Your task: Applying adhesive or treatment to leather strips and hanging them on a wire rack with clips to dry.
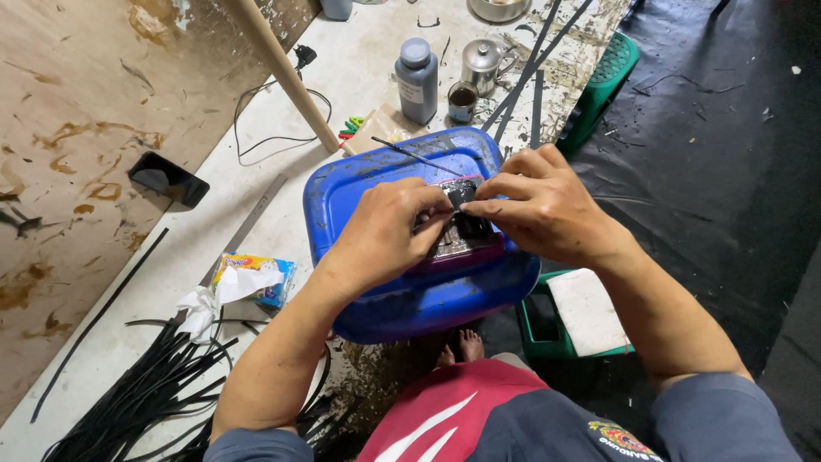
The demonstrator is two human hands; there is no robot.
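Note:
Both my hands work over a blue plastic box lid (359,184) on the white bench. My left hand (385,231) and my right hand (539,205) meet at a small black piece (466,210) and pinch it between their fingertips. Under it lies a small flat grey and pink block (466,248) on the lid. A thin black stick (419,156) rests on the lid behind my fingers. How the black piece is shaped is hidden by my fingers.
A grey bottle (416,79), a small jar (462,103) and a metal teapot (483,64) stand behind the box. A wooden pole (286,77), a black phone (168,180), a tissue pack (254,278), black strips (145,385) lie left. Green stools (603,81) stand right.

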